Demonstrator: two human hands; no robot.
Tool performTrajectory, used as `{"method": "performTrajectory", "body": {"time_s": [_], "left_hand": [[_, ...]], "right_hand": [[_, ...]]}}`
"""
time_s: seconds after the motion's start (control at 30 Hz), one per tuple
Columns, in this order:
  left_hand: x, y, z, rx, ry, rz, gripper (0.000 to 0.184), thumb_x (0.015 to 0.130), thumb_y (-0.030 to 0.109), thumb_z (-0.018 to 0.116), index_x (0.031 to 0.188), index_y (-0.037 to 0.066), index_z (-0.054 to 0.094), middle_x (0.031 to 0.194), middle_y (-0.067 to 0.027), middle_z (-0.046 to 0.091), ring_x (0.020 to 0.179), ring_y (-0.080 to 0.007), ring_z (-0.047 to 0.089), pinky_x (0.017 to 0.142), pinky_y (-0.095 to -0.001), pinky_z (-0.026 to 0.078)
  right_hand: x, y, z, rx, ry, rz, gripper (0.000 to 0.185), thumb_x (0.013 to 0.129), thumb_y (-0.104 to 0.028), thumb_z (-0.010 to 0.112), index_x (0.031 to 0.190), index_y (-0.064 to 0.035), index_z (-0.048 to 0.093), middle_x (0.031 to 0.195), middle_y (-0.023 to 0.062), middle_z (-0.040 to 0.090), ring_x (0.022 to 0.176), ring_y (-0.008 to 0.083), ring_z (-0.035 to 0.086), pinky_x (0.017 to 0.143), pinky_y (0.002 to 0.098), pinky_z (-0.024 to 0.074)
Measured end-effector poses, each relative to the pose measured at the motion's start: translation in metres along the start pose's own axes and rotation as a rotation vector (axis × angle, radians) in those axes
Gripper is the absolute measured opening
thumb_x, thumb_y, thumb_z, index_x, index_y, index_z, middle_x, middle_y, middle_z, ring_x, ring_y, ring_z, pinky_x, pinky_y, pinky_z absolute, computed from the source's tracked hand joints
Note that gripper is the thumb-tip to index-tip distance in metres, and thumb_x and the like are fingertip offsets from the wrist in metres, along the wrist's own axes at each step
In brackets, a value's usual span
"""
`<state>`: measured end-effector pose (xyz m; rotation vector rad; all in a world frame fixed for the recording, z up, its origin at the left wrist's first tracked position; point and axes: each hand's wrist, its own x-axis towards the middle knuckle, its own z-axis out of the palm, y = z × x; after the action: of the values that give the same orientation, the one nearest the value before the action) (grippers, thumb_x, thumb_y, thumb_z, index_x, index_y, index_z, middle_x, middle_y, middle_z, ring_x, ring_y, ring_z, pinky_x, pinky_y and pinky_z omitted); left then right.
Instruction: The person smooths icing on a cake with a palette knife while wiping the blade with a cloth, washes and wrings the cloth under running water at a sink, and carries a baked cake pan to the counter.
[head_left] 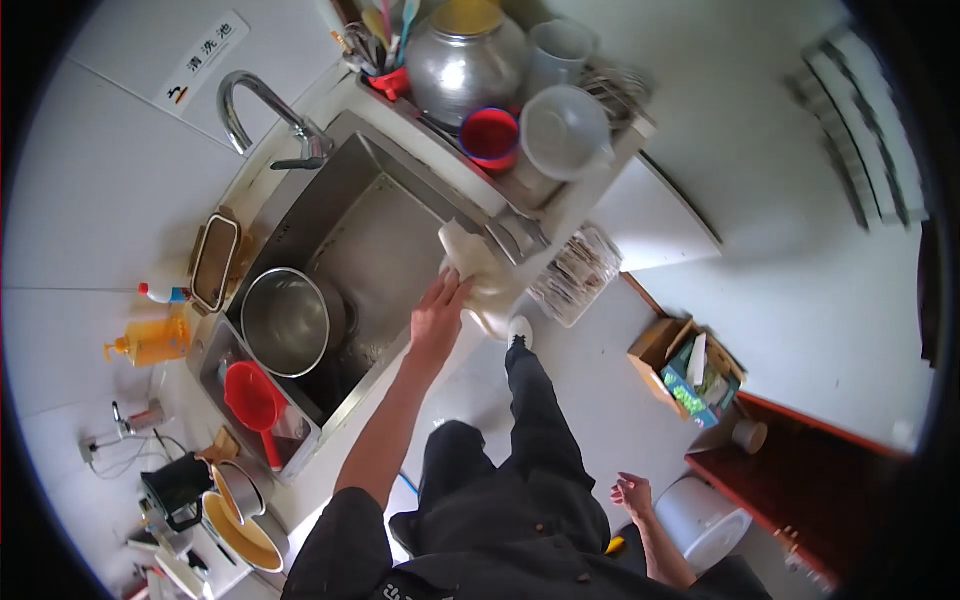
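At the front edge of the steel sink, my left hand [440, 312] is closed on a pale cloth [482, 278] that drapes over the rim. My right hand [631, 494] hangs low at my side, away from the counter; its fingers are partly curled and nothing shows in them. A steel bowl [287, 322] sits in the left part of the sink [385, 225]. Beside it, a red ladle [255, 397] lies in a clear container. The chrome faucet [308, 143] stands behind the sink.
Right of the sink, a tray holds a large metal pot [467, 65], a red cup [489, 138] and a clear plastic jug [565, 132]. An orange pump bottle [155, 341] stands at left. On the floor are a cardboard box [660, 345] and a white bucket [703, 515].
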<state>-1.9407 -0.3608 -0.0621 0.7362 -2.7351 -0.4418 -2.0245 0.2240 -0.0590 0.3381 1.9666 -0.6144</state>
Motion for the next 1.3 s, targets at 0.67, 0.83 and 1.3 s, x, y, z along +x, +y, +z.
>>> {"method": "performTrajectory", "body": {"time_s": [0.67, 0.83, 1.3], "left_hand": [[0.136, -0.066, -0.010, -0.399, 0.133, -0.056, 0.032, 0.085, 0.003, 0.061, 0.114, 0.011, 0.071, 0.125, -0.0077, 0.066, 0.126, -0.0307, 0.056, 0.100, -0.0408, 0.053], [0.019, -0.048, -0.020, -0.322, -0.035, -0.242, 0.032, 0.077, 0.002, 0.065, 0.107, 0.012, 0.071, 0.103, -0.0050, 0.068, 0.102, -0.0275, 0.064, 0.086, -0.0407, 0.056], [-0.036, 0.039, -0.021, -0.375, 0.158, -0.545, 0.045, 0.079, 0.003, 0.064, 0.122, 0.012, 0.067, 0.130, -0.0044, 0.061, 0.136, -0.0244, 0.049, 0.107, -0.0369, 0.049]], "right_hand": [[-0.024, -0.348, 0.031, -0.365, -0.048, -0.594, 0.030, 0.100, -0.009, 0.056, 0.126, 0.0012, 0.066, 0.082, 0.0082, 0.072, 0.068, 0.0111, 0.067, 0.064, 0.0266, 0.0548], [-0.029, -0.537, 0.147, -0.118, -0.237, -1.082, 0.029, 0.103, -0.003, 0.057, 0.131, 0.0016, 0.064, 0.080, 0.0005, 0.060, 0.069, 0.0082, 0.054, 0.065, 0.0247, 0.0487], [-0.040, -0.765, 0.443, -1.053, -0.344, -2.119, 0.049, 0.094, 0.004, 0.053, 0.143, 0.0006, 0.048, 0.129, 0.0243, 0.062, 0.119, 0.0422, 0.058, 0.099, 0.0478, 0.0485]]}}
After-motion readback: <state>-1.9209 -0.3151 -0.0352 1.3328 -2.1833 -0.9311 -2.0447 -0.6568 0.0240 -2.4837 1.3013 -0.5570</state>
